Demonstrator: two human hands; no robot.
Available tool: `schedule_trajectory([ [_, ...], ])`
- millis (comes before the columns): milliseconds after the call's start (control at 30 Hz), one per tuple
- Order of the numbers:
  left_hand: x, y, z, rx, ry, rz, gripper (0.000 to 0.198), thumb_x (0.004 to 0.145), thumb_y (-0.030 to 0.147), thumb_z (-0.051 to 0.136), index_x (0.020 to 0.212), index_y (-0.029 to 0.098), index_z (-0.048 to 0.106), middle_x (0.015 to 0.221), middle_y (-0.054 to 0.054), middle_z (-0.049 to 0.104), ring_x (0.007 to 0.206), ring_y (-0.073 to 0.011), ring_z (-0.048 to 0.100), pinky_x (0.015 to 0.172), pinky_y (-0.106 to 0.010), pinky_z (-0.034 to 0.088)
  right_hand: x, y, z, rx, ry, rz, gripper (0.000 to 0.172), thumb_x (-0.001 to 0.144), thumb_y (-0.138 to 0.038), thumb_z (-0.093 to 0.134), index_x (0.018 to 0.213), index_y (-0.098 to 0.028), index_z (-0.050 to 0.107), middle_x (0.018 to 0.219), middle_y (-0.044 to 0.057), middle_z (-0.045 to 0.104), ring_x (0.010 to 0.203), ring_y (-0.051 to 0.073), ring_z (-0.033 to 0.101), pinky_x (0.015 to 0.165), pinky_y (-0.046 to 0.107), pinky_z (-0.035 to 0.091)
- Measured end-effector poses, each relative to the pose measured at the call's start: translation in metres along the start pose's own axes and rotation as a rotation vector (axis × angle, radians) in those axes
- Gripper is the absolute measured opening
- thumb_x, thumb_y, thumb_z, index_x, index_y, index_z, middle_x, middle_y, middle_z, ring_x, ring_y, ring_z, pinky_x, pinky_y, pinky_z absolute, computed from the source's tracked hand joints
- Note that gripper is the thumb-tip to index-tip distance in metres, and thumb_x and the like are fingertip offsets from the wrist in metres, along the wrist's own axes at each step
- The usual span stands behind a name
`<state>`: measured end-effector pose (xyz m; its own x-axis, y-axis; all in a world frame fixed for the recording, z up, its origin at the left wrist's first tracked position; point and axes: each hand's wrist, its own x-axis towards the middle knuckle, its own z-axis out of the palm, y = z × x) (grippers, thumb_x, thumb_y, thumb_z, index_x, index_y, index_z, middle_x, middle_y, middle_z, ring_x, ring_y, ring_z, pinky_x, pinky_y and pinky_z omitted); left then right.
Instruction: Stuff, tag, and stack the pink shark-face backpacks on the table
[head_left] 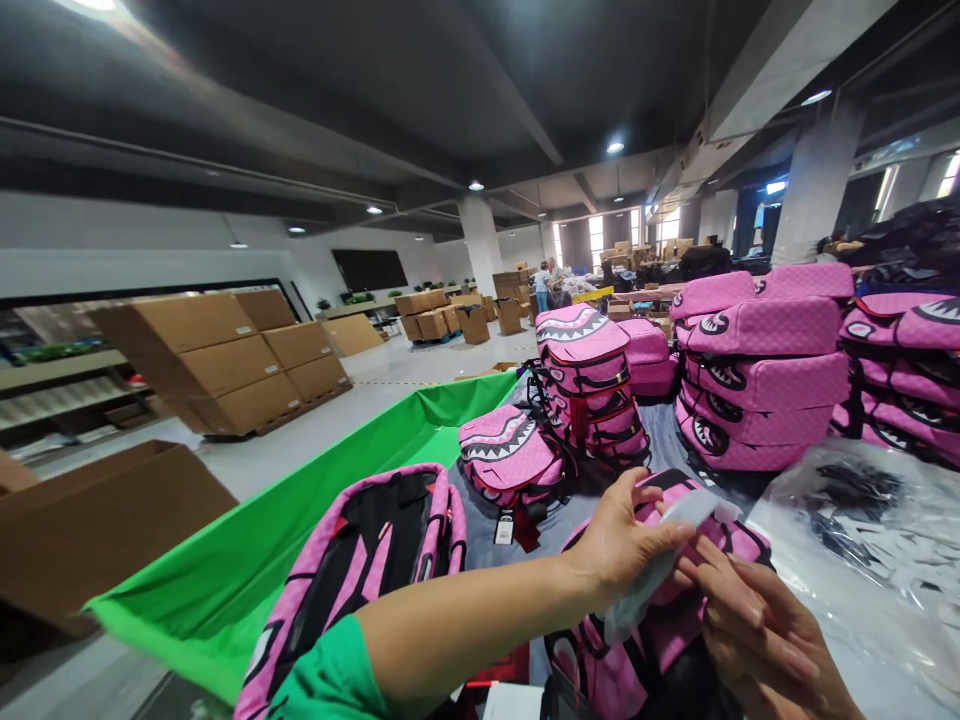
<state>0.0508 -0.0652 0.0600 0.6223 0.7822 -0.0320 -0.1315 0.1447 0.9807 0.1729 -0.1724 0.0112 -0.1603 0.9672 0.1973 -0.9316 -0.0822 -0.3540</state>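
Your left hand [626, 535] and right hand [761, 640] grip a white cloth [649, 570] between bent fingers, over a pink shark-print backpack [731, 535]. It lies on a grey-covered table [660, 440] among stacked pink backpacks [757, 370], beside a green-lined bin [247, 590]. Cardboard cartons [217, 360] stand across the warehouse floor [390, 390].

before: backpack [600, 670] on table [540, 545] | left: lined bin [225, 590] | right: stacked backpacks [757, 370] | behind: cartons [217, 360]

Concrete pillars [480, 240], dark ceiling [315, 90], pale floor [420, 375], bright far windows [596, 240]

Left hand [626, 540], right hand [757, 640], pinching white cloth [660, 555]
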Motion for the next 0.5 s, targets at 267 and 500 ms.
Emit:
schedule_trajectory([
  [267,0.001,0.01,-0.002,-0.085,-0.16,-0.114,0.065,0.041,0.057,0.098,0.074,0.01,0.067,0.07,-0.004,0.065,0.057,-0.0149,0.064,0.053,-0.026,0.053,0.023,-0.004,-0.014,0.153,-0.261,0.125,0.033,0.105,-0.024,0.049,0.076,-0.013,0.058,0.063,-0.007,0.061,0.025,-0.006,0.025,0.028,0.002,0.026],
  [500,0.003,0.017,-0.012,0.001,-0.19,-0.079,0.06,0.049,0.058,0.096,0.078,0.009,0.073,0.074,-0.006,0.066,0.053,-0.0103,0.059,0.048,-0.021,0.049,0.037,-0.002,-0.011,0.064,-0.274,0.178,0.033,0.104,-0.028,0.052,0.076,-0.012,0.061,0.057,-0.009,0.058,0.024,-0.005,0.019,0.026,0.003,0.027],
])
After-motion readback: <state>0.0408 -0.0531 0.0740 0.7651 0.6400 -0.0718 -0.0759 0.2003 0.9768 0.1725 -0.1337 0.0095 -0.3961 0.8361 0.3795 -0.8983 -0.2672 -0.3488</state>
